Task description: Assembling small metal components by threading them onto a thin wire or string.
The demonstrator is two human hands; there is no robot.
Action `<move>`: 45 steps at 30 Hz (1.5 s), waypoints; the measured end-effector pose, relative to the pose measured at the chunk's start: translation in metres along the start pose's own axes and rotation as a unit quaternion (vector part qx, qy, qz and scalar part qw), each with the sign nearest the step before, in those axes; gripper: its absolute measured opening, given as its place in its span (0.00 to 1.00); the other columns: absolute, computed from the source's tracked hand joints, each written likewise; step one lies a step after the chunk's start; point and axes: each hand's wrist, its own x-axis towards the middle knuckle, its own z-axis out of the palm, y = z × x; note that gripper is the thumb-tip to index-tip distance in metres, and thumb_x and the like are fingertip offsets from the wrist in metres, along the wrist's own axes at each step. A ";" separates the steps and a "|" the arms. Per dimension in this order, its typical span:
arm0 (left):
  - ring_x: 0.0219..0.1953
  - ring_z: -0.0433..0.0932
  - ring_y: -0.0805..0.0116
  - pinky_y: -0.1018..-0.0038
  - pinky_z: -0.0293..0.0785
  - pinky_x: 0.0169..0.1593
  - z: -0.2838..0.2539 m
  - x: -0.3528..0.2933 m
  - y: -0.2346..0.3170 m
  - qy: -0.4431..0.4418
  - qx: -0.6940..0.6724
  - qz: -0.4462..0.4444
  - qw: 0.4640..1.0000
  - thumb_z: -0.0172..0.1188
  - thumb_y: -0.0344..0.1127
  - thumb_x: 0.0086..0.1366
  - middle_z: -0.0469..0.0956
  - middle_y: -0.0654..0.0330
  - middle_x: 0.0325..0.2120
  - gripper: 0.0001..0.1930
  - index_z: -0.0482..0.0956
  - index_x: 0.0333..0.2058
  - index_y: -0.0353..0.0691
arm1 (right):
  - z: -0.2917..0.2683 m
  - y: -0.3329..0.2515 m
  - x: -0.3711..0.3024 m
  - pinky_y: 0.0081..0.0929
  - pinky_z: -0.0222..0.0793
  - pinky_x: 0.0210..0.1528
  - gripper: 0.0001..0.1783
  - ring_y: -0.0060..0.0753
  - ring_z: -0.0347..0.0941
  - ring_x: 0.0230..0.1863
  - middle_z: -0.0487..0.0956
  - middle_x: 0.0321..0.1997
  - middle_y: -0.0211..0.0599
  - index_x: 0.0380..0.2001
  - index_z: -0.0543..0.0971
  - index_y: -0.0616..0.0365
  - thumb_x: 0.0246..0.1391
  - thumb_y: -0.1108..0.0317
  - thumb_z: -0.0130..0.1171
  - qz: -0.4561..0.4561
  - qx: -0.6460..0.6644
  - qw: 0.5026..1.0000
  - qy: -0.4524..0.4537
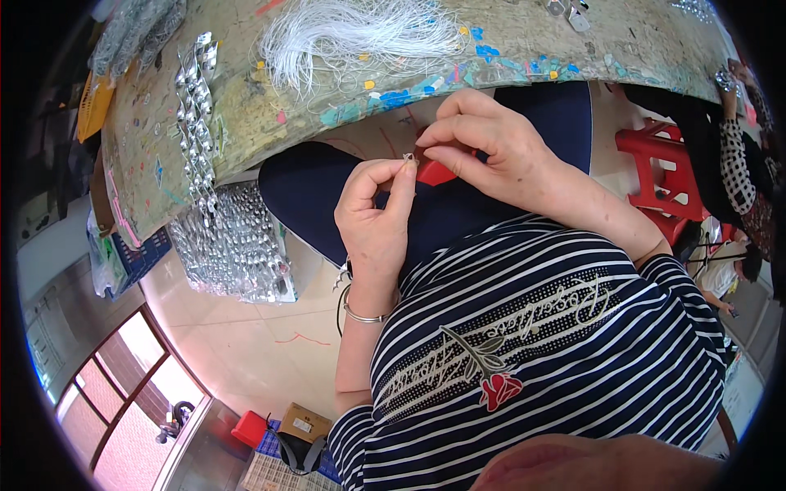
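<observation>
My left hand (375, 214) pinches a tiny silver metal piece (408, 156) between thumb and forefinger, held up over my lap. My right hand (485, 146) is closed around a small red object (432, 171), its fingertips touching the same silver piece. Both hands meet just below the edge of the worn workbench (327, 98). A bundle of thin white threads (352, 37) lies on the bench above my hands. A silver bangle sits on my left wrist (362, 314).
Strings of shiny silver pieces (196, 123) lie on the bench's left side, and a heap of them (233, 245) hangs in a bag below. Red plastic stools (663, 168) stand at right, beside another person's patterned sleeve (741, 164). A blue crate (139, 255) sits under the bench.
</observation>
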 end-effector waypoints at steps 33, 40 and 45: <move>0.25 0.71 0.80 0.84 0.67 0.31 -0.005 0.001 0.002 -0.059 -0.191 -0.175 0.964 0.60 0.26 0.61 0.76 0.63 0.25 0.05 0.80 0.35 0.31 | 0.013 0.008 0.000 0.16 0.66 0.28 0.04 0.18 0.69 0.26 0.69 0.29 0.29 0.27 0.78 0.58 0.49 0.71 0.62 0.114 0.158 0.979 -0.060; 0.24 0.70 0.80 0.85 0.66 0.30 -0.005 -0.001 0.005 -0.053 -0.198 -0.178 0.963 0.60 0.27 0.61 0.77 0.63 0.25 0.06 0.80 0.35 0.31 | 0.018 0.014 -0.004 0.12 0.61 0.36 0.01 0.13 0.67 0.34 0.71 0.33 0.23 0.31 0.78 0.58 0.55 0.73 0.58 0.263 0.361 0.891 -0.088; 0.24 0.67 0.84 0.87 0.63 0.28 -0.005 -0.003 0.007 -0.019 -0.092 -0.161 0.983 0.62 0.26 0.59 0.75 0.67 0.25 0.03 0.81 0.32 0.33 | 0.014 0.009 -0.003 0.14 0.63 0.34 0.03 0.14 0.68 0.35 0.73 0.33 0.25 0.32 0.78 0.58 0.55 0.72 0.59 0.161 0.201 0.961 -0.099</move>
